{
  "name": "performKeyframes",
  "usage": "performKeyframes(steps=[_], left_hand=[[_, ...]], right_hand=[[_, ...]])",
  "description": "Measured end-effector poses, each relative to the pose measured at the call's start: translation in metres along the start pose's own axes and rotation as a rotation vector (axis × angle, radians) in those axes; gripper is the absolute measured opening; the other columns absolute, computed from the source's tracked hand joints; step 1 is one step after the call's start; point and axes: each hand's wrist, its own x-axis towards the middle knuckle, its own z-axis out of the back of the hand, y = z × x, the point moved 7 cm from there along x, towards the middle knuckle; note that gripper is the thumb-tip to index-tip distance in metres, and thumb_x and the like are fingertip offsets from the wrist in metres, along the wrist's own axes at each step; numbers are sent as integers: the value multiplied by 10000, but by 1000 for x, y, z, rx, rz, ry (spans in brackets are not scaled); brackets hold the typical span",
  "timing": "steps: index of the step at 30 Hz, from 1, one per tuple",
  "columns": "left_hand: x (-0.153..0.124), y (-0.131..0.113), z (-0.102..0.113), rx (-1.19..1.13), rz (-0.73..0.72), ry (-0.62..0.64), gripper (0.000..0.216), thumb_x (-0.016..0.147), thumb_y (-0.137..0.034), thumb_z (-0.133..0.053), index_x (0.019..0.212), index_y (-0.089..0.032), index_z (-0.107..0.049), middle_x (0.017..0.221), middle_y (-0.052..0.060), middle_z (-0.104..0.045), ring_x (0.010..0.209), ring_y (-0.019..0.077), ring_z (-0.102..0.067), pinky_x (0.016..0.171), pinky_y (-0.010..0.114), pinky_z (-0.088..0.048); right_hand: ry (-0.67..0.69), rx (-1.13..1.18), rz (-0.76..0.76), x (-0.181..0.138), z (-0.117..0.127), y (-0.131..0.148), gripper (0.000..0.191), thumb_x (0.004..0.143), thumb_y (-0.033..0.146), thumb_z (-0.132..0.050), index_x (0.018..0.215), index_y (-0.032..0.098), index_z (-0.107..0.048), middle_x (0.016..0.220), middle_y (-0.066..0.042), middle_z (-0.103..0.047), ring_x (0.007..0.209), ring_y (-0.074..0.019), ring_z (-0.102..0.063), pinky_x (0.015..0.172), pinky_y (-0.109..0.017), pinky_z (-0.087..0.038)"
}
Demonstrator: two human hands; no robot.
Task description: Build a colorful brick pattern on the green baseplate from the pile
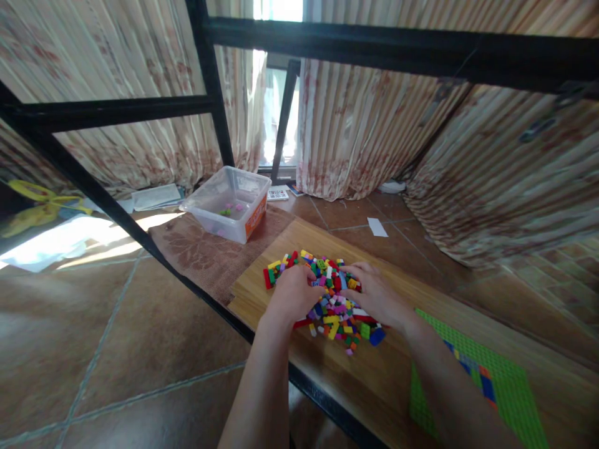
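Observation:
A heap of small colourful building bricks (336,307) is spread over a wooden board. My left hand (296,289) rests on the heap's left side, its thumb apart from the curved index finger; the other fingertips are hidden. On the right side of the heap, my right hand (372,288) touches the bricks with spread fingers. No brick is plainly gripped in either hand. Beneath my right forearm lies a green baseplate (508,380), with a row of blue, orange and yellow bricks attached to it.
Beyond the wooden board (299,240) stands a clear plastic bin (213,215) holding a few pink and green pieces, on a brown mat (187,249). A black metal frame (206,103) crosses the view. Patterned curtains (355,125) hang behind; white paper (377,227) lies on the tiles.

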Motion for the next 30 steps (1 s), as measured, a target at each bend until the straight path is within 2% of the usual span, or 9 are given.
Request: performKeyframes(steps=[4,7,10,14,19,22,25,28,30], left_hand=[[-1,-6,1,-39,-56,-25,152,804,-244,-644,711,-144,-710,661,34,-642,632,154,-538,599,272,-342],[-1,-14,-2,-92,-128,-18,212,848,-261,-589,740,-137,-721,683,41,-658,640,156,-554,600,267,-356],[-2,-23,-10,-187,-217,43,239,865,-297,-568,784,-142,-732,701,35,-669,649,157,-564,595,259,-372],[-2,-28,-21,-406,-269,172,190,842,-245,-568,742,-150,-700,666,-1,-629,609,126,-525,564,231,-369],[-4,-25,-26,-687,-220,294,177,803,-301,-630,727,-143,-656,615,-30,-554,544,89,-457,526,213,-346],[-8,-29,-27,-786,-214,359,224,750,-358,-706,738,-140,-656,630,-28,-566,546,83,-466,532,209,-358],[-11,-32,-26,-836,-221,406,259,716,-381,-743,737,-136,-663,637,-21,-577,554,84,-469,544,211,-365],[-8,-27,-22,-766,-223,354,193,777,-334,-672,737,-145,-675,627,-23,-572,551,87,-453,543,215,-343],[-1,-15,-12,-578,-167,182,162,801,-259,-622,689,-152,-670,597,-24,-558,553,97,-453,546,225,-326]], right_hand=[[-29,46,6,-6,3,2,417,760,349,-705,1152,215,-653,1183,-92,-641,1116,-271,-578,946,-426,-446],[-81,128,2,-17,10,15,418,768,361,-692,1157,221,-627,1155,-78,-662,1084,-259,-597,924,-422,-458],[-156,216,-34,-31,19,33,400,771,351,-684,1153,246,-623,1131,-63,-684,1039,-250,-625,896,-416,-476],[-196,412,-54,-42,24,52,372,752,317,-704,1115,255,-650,1053,-50,-712,929,-225,-663,825,-388,-521],[-302,887,-103,-47,21,41,359,707,351,-774,1030,220,-687,920,-37,-735,824,-182,-684,762,-337,-563],[-362,1015,-165,-50,18,31,268,690,350,-802,915,222,-731,839,-23,-742,765,-168,-680,720,-316,-565],[-366,1113,-219,-54,12,24,257,674,359,-820,890,235,-756,823,-19,-750,705,-167,-680,694,-331,-576],[-376,1066,-266,-57,7,10,268,679,395,-808,886,230,-765,798,-27,-751,674,-177,-676,676,-351,-575],[-407,900,-278,-59,7,-2,268,693,414,-781,875,218,-764,819,-42,-754,724,-201,-681,700,-369,-567]])
